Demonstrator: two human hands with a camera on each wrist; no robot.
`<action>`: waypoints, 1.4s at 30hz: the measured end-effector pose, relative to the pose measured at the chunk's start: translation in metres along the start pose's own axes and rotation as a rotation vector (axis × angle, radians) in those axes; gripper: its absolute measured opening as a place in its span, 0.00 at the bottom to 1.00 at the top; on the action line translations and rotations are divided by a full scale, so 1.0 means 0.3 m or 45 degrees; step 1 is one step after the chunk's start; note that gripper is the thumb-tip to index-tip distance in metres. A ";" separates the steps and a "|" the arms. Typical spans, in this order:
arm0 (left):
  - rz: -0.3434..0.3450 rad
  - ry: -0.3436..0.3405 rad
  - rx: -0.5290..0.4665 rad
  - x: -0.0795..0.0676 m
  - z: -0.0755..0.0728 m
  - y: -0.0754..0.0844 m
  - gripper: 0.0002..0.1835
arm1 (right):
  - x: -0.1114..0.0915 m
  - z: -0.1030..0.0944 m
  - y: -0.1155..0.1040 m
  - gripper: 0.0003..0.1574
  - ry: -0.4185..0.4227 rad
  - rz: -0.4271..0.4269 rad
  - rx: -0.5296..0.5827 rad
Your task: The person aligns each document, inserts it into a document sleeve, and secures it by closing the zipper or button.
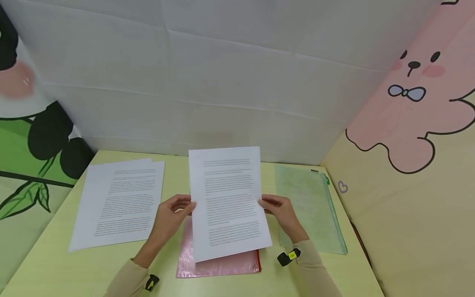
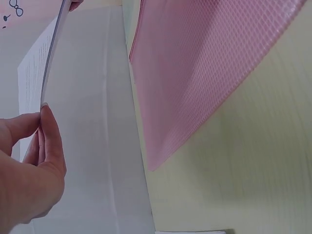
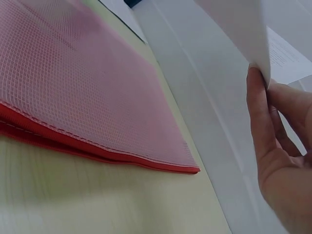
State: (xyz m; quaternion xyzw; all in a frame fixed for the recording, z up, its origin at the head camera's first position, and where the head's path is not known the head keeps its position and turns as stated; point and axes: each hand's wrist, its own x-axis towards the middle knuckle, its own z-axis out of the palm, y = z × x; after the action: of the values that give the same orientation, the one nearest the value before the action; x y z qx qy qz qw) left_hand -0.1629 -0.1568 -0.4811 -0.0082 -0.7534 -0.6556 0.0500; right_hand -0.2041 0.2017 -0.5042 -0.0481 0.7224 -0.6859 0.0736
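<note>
Both hands hold up a printed white sheet of paper (image 1: 231,198) by its long side edges, tilted above the table. The left hand (image 1: 173,214) pinches its left edge between thumb and fingers, and that grip also shows in the left wrist view. On the opposite edge the right hand (image 1: 280,212) has the same thumb-and-finger pinch. Beneath the paper lies a pink mesh zipper pouch (image 1: 222,270), largely covered by it in the head view. A red zipper edge (image 3: 97,151) of the pouch shows plainly in the right wrist view.
More printed sheets (image 1: 126,202) lie overlapping on the left of the pale yellow table (image 1: 74,272). A green mesh zipper pouch (image 1: 311,210) rests at the right. A white wall sheet (image 1: 222,82) closes off the back, with a pink cartoon panel (image 1: 415,115) at the right.
</note>
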 end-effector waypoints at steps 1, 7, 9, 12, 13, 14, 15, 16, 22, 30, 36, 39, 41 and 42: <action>-0.010 -0.007 -0.002 -0.001 0.006 0.001 0.15 | -0.001 -0.005 0.002 0.22 0.007 0.011 -0.003; -0.043 -0.041 -0.021 -0.007 0.041 0.008 0.16 | -0.013 -0.040 0.014 0.23 0.021 0.044 0.004; -0.056 -0.048 -0.022 -0.007 0.052 0.004 0.15 | -0.016 -0.051 0.019 0.23 0.025 0.056 0.005; -0.076 -0.046 -0.042 -0.004 0.069 -0.004 0.15 | -0.020 -0.065 0.024 0.25 0.035 0.072 -0.006; -0.078 -0.046 -0.052 0.001 0.074 -0.008 0.15 | -0.020 -0.068 0.026 0.25 0.040 0.076 -0.007; -0.083 -0.046 -0.063 0.005 0.078 -0.012 0.15 | -0.021 -0.071 0.027 0.25 0.047 0.077 -0.008; -0.084 -0.050 -0.074 0.009 0.084 -0.015 0.14 | -0.022 -0.075 0.029 0.26 0.054 0.081 -0.009; -0.085 -0.053 -0.082 0.013 0.089 -0.019 0.14 | -0.023 -0.080 0.031 0.26 0.061 0.085 -0.010; -0.090 -0.093 -0.083 0.031 0.119 -0.032 0.12 | -0.038 -0.109 0.044 0.25 0.109 0.122 -0.003; -0.096 -0.136 -0.055 0.047 0.159 -0.039 0.11 | -0.063 -0.157 0.059 0.26 0.173 0.143 0.001; -0.107 -0.132 -0.003 0.053 0.194 -0.043 0.09 | -0.087 -0.202 0.062 0.28 0.228 0.160 0.019; -0.090 -0.136 0.015 0.054 0.210 -0.045 0.09 | -0.102 -0.226 0.059 0.28 0.255 0.163 0.020; -0.071 -0.144 0.023 0.054 0.219 -0.046 0.09 | -0.109 -0.243 0.058 0.27 0.278 0.159 0.034; -0.064 -0.148 0.026 0.056 0.222 -0.047 0.08 | -0.114 -0.252 0.058 0.27 0.283 0.157 0.037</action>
State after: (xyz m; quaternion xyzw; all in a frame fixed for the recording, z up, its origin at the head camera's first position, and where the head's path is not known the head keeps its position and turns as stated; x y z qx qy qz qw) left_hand -0.1850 -0.0936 -0.5027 -0.0268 -0.7615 -0.6475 -0.0104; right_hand -0.1830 0.2828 -0.5164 0.0739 0.7177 -0.6915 0.0356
